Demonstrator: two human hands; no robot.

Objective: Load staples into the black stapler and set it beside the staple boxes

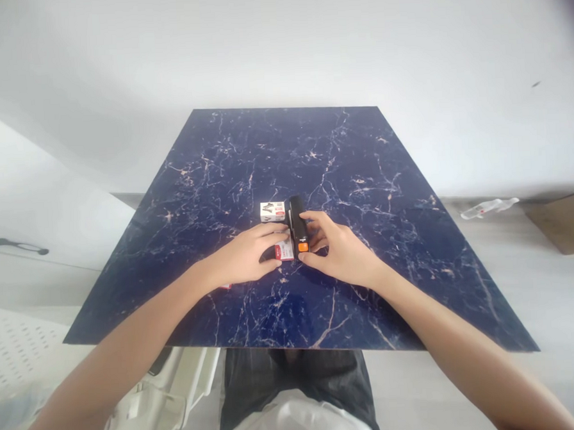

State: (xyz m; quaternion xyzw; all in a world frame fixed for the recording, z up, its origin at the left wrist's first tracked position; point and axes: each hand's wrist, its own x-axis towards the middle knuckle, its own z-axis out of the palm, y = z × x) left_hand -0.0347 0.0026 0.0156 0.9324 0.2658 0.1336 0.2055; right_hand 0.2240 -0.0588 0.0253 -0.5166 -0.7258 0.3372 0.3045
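A black stapler-like tool (299, 217) with an orange end piece (303, 247) stands lengthwise near the middle of the table. My right hand (339, 244) curls around its right side, thumb at the near end and fingers along the far part. From the left, my left hand (250, 252) reaches in with thumb and fingers bent around a small red-and-white box (284, 250), fingertips close against the black tool. Beyond those fingers is a white box (272, 211) printed with a picture of a stapler. My fingers partly hide the small box.
The table (274, 151) has a dark blue marbled top. A bit of something red (226, 286) peeks out under my left wrist. On the floor at right are a clear plastic item (489, 208) and a cardboard box (564, 223). White furniture (166, 388) stands below left.
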